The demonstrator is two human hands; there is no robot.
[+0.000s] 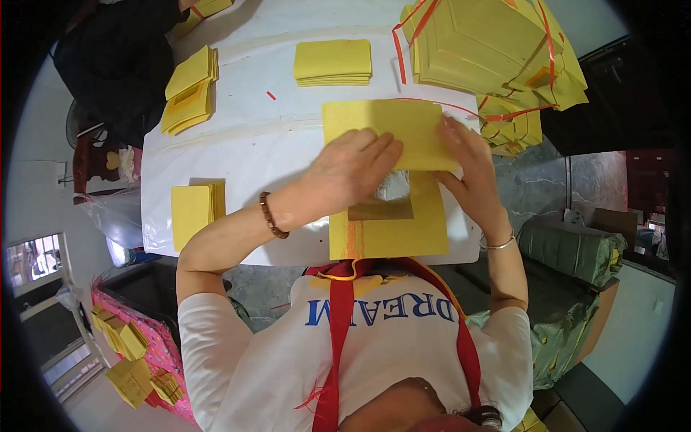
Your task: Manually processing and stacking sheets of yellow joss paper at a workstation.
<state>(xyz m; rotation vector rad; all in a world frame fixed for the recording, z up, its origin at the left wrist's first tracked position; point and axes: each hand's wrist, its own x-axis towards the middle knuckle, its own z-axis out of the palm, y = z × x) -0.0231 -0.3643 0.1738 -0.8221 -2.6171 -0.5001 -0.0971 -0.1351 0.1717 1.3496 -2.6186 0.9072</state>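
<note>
Presently, both hands rest on a yellow paper sheet (389, 133) lying across the upper part of a stack of yellow sheets (389, 227) at the near edge of the white table (237, 151). The left hand (353, 169) lies flat, fingers extended and close together, pressing the sheet's lower left portion; it grips nothing. The right hand (468, 165) sits at the sheet's right edge, fingers spread; whether its thumb is tucked beneath the edge cannot be determined. A silver foil square (392, 191) on an orange-brown panel shows on the stack just below the sheet, between the two hands. A beaded bracelet (272, 216) circles the left wrist, a metal bangle (498, 243) the right. Small yellow stacks (332, 62) lie farther up the table; a large bundle tied with red string (489, 43) stands at the far right.
</note>
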